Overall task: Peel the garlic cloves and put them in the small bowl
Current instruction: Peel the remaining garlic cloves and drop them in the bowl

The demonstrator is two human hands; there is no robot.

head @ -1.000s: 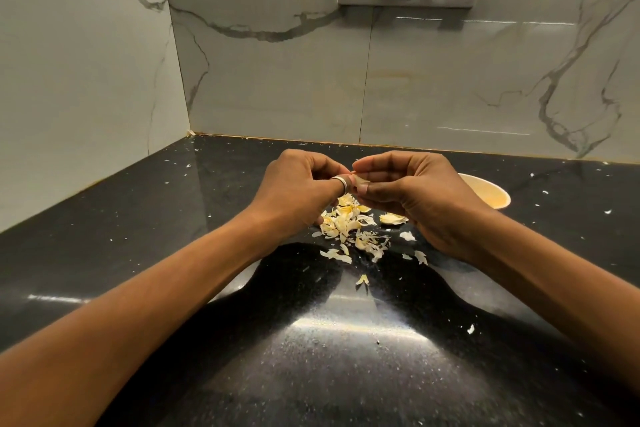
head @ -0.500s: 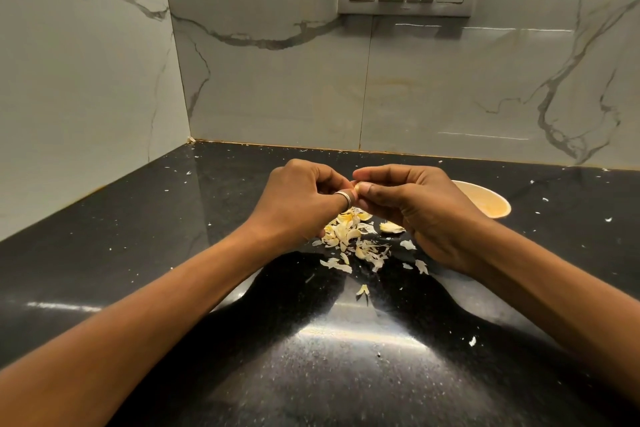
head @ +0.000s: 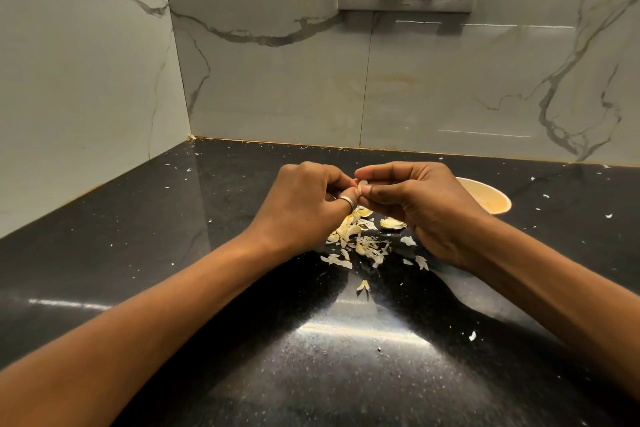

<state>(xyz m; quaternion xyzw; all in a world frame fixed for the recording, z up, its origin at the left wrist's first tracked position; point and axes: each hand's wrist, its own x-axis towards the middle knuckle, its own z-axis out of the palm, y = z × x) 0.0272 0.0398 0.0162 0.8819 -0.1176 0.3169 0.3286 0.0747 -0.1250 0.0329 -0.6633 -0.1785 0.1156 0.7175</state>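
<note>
Garlic clove [head: 362, 185] pinched by left hand [head: 304, 206] and right hand [head: 427, 210] over black counter [head: 214, 225], marble walls [head: 277, 80]

Both forearms reach forward and meet at the garlic clove [head: 362, 186]. The left grip [head: 304, 208], fingers curled, pinches the clove from its left. The right grip [head: 426, 208] pinches it from its right, thumb underneath.

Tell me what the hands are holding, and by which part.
A garlic clove, pinched by both: left hand on its left side, right hand on its right. Fingers hide most of it.
</note>
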